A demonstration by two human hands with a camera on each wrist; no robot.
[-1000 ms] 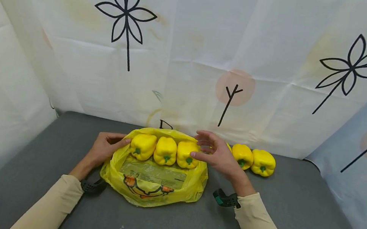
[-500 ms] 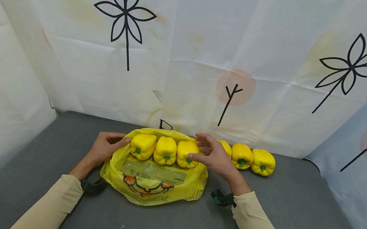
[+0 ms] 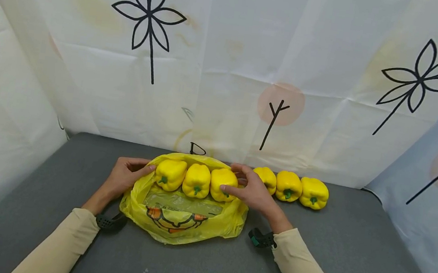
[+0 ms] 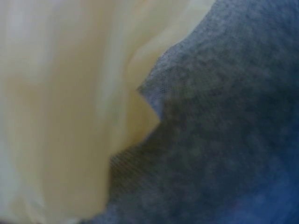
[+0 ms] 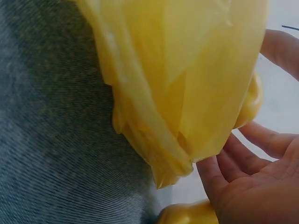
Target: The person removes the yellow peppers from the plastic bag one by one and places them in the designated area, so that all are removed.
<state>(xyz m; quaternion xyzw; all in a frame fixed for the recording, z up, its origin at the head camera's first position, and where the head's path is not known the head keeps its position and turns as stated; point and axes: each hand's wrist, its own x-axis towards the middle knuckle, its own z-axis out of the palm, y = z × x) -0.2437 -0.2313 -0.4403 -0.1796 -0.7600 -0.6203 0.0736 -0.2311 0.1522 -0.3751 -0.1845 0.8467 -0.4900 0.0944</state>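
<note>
A yellow plastic bag (image 3: 182, 232) lies with its mouth wide, an orange and black print on its front. Inside, along the back, stand a left bell pepper (image 3: 171, 175), a middle bell pepper (image 3: 196, 180) and a right bell pepper (image 3: 220, 177), all yellow with green stems. My left hand (image 3: 125, 177) pinches the bag's left rim between thumb and fingers. My right hand (image 3: 255, 193) holds the right bell pepper, thumb across its front and fingers behind. In the right wrist view, bag film hides my fingertips (image 5: 212, 170) and most of that pepper (image 5: 252, 105).
Outside the bag, three more yellow bell peppers (image 3: 288, 187) form a row on the grey table (image 3: 169, 271), right of the bag near the back. A white printed curtain (image 3: 228, 64) hangs behind. The left wrist view is blurred bag film (image 4: 60, 107) and grey cloth.
My right hand has come left and slightly down around the right bell pepper, which has shifted a little left. More of the row outside the bag shows. My left hand stays put.
</note>
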